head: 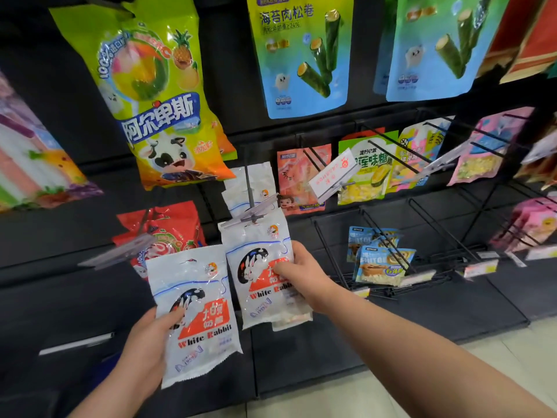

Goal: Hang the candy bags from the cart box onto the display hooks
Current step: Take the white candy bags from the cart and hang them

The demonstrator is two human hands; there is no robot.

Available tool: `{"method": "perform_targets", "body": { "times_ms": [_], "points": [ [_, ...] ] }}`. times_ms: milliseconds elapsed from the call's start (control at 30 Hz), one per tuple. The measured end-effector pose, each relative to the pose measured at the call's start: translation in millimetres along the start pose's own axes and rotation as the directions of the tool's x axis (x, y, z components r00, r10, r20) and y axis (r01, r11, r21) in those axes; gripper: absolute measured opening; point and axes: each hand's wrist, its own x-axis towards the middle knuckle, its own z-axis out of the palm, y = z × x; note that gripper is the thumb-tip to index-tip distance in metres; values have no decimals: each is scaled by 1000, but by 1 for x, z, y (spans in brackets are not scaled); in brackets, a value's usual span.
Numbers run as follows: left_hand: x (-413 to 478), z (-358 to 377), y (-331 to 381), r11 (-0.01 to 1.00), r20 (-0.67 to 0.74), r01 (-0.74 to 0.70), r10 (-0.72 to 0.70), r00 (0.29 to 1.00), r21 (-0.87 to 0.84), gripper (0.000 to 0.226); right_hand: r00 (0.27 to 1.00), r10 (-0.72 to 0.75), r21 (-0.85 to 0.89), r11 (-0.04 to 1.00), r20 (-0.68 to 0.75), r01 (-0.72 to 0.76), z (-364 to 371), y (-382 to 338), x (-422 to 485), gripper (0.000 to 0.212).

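- White plastic White Rabbit candy bag (256, 276) meets the front tip of the display hook (247, 184), right hand (304, 267) pinching its middle to steer it on
- Left hand (144, 351) grips a second bag (196, 315) low, in reserve

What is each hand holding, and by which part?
The left hand grips a white candy bag by its left edge. The right hand pinches a second bag by its right edge.

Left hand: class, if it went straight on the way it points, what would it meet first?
The left hand would probably meet the White Rabbit bag gripped by the right hand; depth is unclear.
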Motion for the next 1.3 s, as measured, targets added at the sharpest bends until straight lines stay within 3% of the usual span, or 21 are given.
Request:
{"method": "perform_targets", "body": {
  "times_ms": [700,967,1300],
  "points": [
    [17,1,-2,998,78,4,-8,997,57,13,988,-16,22,1000,-152,20,3,3,23,36],
    [25,-10,-7,997,65,19,-24,998,71,15,998,-43,-17,999,-37,43,2,15,2,39],
    [36,-9,-5,998,63,34,-37,997,54,30,990,-63,33,997,-125,68,2,11,14,42]
  ]
}}
